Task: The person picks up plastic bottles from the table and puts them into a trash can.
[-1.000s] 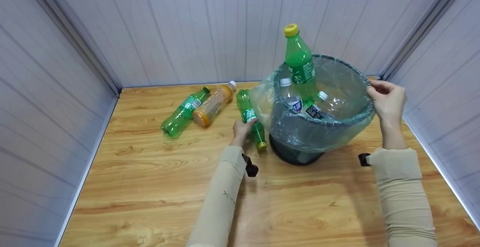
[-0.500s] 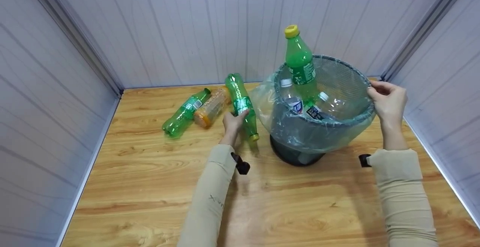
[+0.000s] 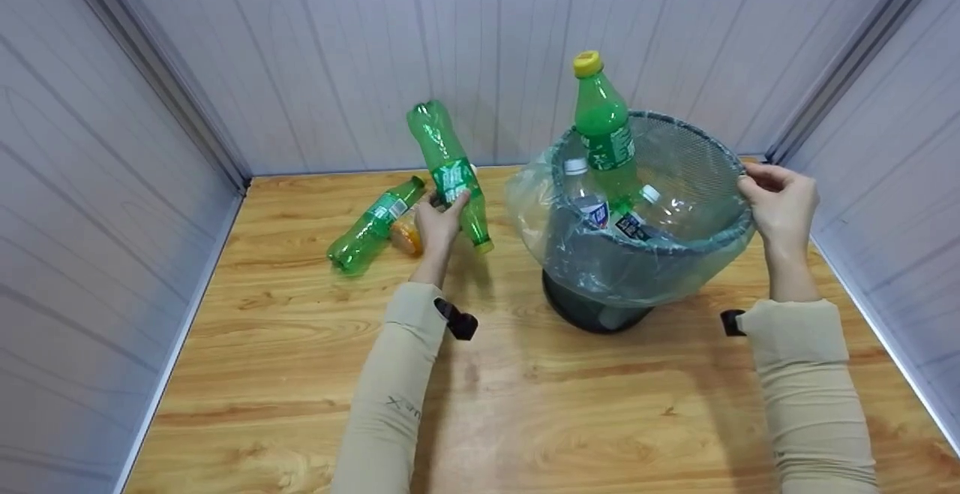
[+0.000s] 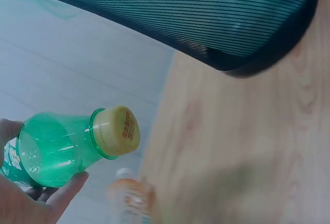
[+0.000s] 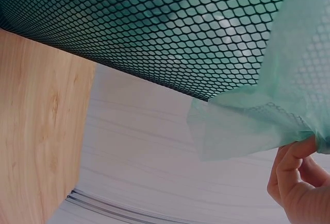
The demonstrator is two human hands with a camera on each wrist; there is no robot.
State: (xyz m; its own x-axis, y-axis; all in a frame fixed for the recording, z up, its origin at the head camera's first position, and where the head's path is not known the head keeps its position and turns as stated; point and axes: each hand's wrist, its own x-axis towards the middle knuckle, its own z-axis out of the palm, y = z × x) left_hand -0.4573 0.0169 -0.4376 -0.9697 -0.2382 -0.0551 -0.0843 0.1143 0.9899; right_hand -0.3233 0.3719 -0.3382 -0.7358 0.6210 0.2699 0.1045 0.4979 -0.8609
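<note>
A green translucent plastic bottle with a green-and-white label and a yellow cap (image 3: 452, 167) is gripped by the left hand (image 3: 437, 222), its fingers curled about the label. The bottle is tilted, cap end lower, and appears to be raised off the wood-grained tabletop (image 3: 300, 374). At the rim of a round, dark mesh bin (image 3: 574, 305), a translucent pale-green plastic liner (image 3: 622, 276) is pinched between the fingers and thumb of the right hand (image 3: 784, 201).

The step in hand is judged to be the transfer of the bottle, which is well apart from the bin. The next move seems to call for it to be carried rightward and lifted over the rim while the liner is held. Space would need to be found around the upright green plastic bottle with a yellow cap (image 3: 604, 118), by which the rim is overtopped. A green plastic bottle lying on its side (image 3: 367, 231) and an orange plastic bottle with a white cap (image 4: 129, 201) are left outside the bin.

In the head view, the orange bottle is mostly hidden; its capped end is shown, blurred, in the left wrist view, where lettering on the gripped bottle's cap is also revealed. The liner's gathered fold is best shown in the right wrist view. The bin's contents are made out clearly only from the head.
</note>
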